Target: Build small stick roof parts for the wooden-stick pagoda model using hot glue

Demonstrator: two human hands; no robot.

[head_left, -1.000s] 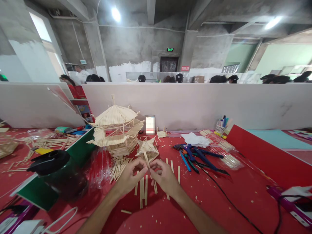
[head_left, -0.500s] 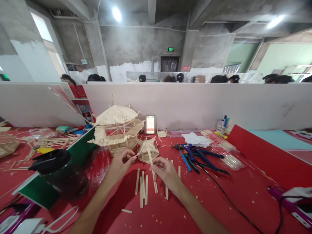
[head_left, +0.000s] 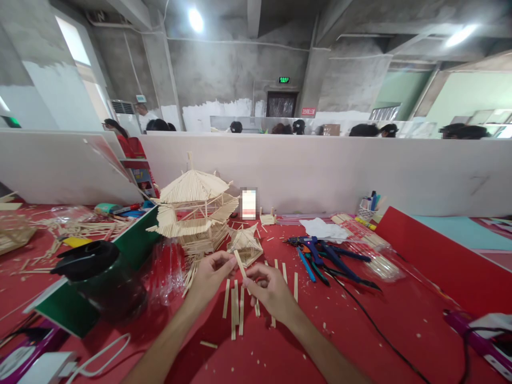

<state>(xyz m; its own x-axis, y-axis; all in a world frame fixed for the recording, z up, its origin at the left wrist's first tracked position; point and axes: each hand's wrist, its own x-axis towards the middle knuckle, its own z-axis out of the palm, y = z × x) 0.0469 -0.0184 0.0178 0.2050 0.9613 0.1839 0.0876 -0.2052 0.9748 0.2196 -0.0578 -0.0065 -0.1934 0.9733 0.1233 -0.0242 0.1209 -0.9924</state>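
Note:
A flat wooden stick [head_left: 240,263] slants between my two hands above the table. My right hand [head_left: 272,290] is closed in a pinch on its lower part. My left hand [head_left: 210,274] is closed too, its thumb and finger pressed at the stick's upper end. Just beyond my fingertips stands a small stick-built pavilion [head_left: 245,242] with a pointed roof. Behind it on the left is a larger two-tiered stick pavilion [head_left: 194,200]. Several loose flat sticks [head_left: 233,314] lie below and beside my hands, some partly hidden by the right one.
A glue gun [head_left: 310,245] and pliers [head_left: 348,266] lie to the right, a black cord trailing forward. Bagged sticks [head_left: 376,256] and a white tissue [head_left: 324,229] lie behind. At left are a dark jar [head_left: 104,282] and a green divider [head_left: 132,256]. A white partition [head_left: 320,170] stands behind.
The stick in my right hand has been raised and drawn back from the small pavilion. My left hand has moved right, its fingertips now at the stick's upper end.

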